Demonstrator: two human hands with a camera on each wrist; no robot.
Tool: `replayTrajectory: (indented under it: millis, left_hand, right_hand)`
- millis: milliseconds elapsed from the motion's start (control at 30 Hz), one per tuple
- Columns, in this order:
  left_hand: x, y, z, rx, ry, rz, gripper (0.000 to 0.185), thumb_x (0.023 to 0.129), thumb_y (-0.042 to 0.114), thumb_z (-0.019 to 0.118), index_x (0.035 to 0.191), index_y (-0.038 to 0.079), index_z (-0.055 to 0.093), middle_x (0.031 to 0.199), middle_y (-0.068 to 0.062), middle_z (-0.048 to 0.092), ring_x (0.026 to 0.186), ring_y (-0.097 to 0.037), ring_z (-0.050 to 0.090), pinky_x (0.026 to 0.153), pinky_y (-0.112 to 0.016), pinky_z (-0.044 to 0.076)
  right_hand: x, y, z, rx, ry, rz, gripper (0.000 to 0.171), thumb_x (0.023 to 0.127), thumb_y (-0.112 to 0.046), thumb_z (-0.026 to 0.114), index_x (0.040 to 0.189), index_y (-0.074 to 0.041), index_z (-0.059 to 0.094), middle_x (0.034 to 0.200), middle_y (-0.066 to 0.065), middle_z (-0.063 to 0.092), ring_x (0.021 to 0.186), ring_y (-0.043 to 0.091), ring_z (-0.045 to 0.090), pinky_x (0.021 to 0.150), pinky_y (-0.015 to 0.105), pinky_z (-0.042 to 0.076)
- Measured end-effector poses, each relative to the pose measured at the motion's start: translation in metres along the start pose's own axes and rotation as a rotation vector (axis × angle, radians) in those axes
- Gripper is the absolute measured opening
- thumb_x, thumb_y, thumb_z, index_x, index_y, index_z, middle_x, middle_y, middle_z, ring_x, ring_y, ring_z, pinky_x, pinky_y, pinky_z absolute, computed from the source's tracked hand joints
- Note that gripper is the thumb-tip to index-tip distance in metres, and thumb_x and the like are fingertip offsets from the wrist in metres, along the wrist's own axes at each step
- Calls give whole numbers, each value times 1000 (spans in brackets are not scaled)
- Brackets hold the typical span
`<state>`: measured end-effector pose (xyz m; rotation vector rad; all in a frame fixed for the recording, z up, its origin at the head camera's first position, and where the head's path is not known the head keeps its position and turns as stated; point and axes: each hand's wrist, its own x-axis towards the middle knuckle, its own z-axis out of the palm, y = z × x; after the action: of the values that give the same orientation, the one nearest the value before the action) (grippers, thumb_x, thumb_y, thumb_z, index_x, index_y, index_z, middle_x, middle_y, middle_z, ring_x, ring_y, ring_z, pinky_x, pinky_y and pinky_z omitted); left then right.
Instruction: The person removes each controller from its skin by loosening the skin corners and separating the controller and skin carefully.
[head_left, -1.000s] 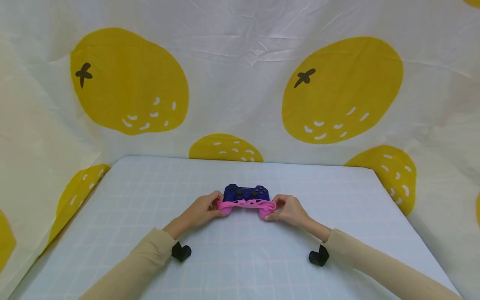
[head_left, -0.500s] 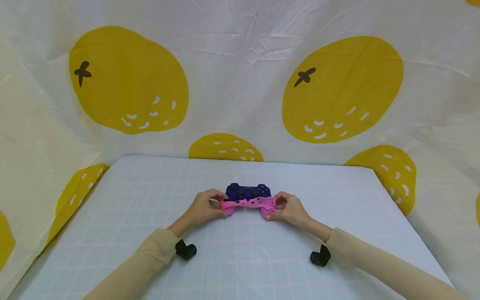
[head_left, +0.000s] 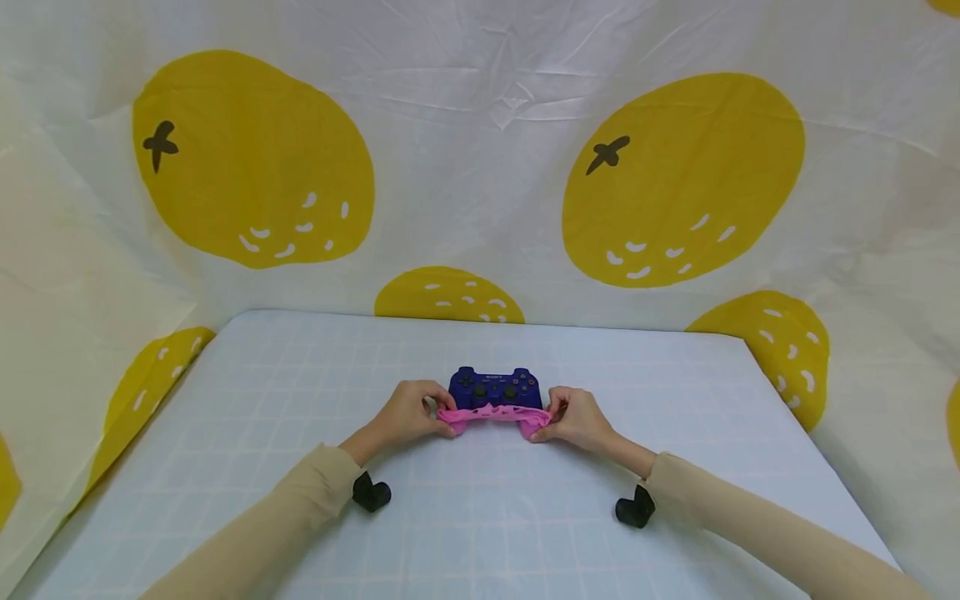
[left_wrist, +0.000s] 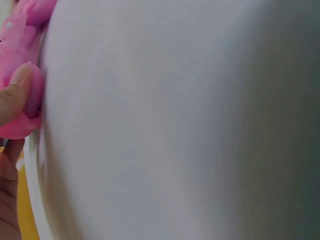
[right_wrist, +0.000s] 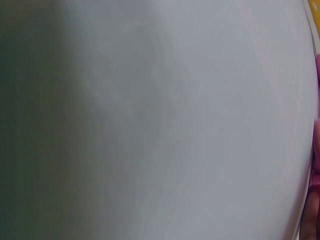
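A blue game controller (head_left: 495, 387) lies on the pale gridded table (head_left: 480, 517), near the table's middle and just beyond both hands. A pink silicone cover (head_left: 491, 415) is stretched across the controller's near edge, wrapping its two grips and lower face while the buttons and sticks above show bare.

The left hand (head_left: 407, 414) pinches the cover's left end beside the controller's left grip, fingers curled over the top and thumb below. In the left wrist view a fingertip (left_wrist: 17, 95) presses into the pink material (left_wrist: 22, 60); the rest of that view is blurred pale surface. The right hand (head_left: 576, 417) pinches the cover's right end at the controller's right grip, fingers curled in the same way. The right wrist view is almost all blur, with only a thin sliver of pink at its right edge.

Behind each hand, toward the person from the controller, a beige sleeve (head_left: 300, 517) runs back along the table, and a small black wrist mount (head_left: 371, 493) sits under each forearm.

Beyond the controller, past the table's far edge, hangs a white cloth backdrop (head_left: 480, 100) printed with large yellow fruits (head_left: 251, 162), which also wraps round the table's left and right sides.
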<state>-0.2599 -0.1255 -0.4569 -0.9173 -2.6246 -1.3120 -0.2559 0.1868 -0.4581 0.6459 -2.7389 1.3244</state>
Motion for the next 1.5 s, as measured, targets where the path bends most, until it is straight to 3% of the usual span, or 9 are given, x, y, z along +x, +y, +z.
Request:
replayTrajectory:
  millis: [167,500,633,800,900,1033,1333,1500]
  left_hand:
    - [0,-1,3,59,8,67,23,64,19,90,78,15,71,76,6,65,67,-16,54,61,-19,47]
    - [-1,5,3,197,-20,130,17,69,19,86,78,15,73,75,9,62,66,-8,54,59,-17,47]
    - [-3,4,0,131,8,78,23,67,20,88,83,13,73,78,5,65,73,-11,58,63,-19,52]
    - [-7,0,-2,-6,-8,-38,37,67,21,88,98,12,69,96,0,68,88,-14,61,79,-25,55]
    - [-11,-4,0,-19,-29,-45,43,67,22,88,102,12,64,102,-1,66,95,-15,61,89,-29,53]
    - [-14,-6,4,-33,-4,-41,43,69,20,87,101,11,60,102,-1,65,100,-17,62,94,-34,51]
    - [-15,-1,8,-174,57,-95,37,75,14,82,105,9,60,103,-5,65,99,-18,62,92,-30,53]
    - [-10,3,6,-233,140,-54,38,77,13,80,109,3,61,105,-11,63,98,-19,63,88,-27,55]
  right_hand:
    - [-1,0,-1,-23,-11,-11,45,57,-15,92,62,-9,49,59,-6,48,60,5,44,58,19,37]
    - [-2,-1,0,-33,29,-21,43,58,-21,92,59,-9,51,55,-5,52,55,3,44,55,18,39]
    - [0,-3,-3,-5,-4,78,39,59,-19,92,69,-7,57,64,-1,60,60,5,49,56,18,42]
    - [1,-1,-10,141,-91,157,43,65,-11,88,95,3,60,89,12,65,77,11,60,69,17,52]
    - [0,2,-14,259,-145,170,43,72,-4,82,105,9,57,98,19,66,83,12,64,74,17,54]
    - [-2,5,-13,358,-179,179,48,74,1,79,113,12,53,102,20,66,88,10,63,77,18,54]
    - [-9,2,-8,335,-85,262,53,76,-6,80,121,11,55,113,24,67,98,18,66,83,19,54]
    - [-9,-5,-11,413,-30,324,60,81,-14,77,129,10,51,125,26,61,107,21,66,88,23,53]
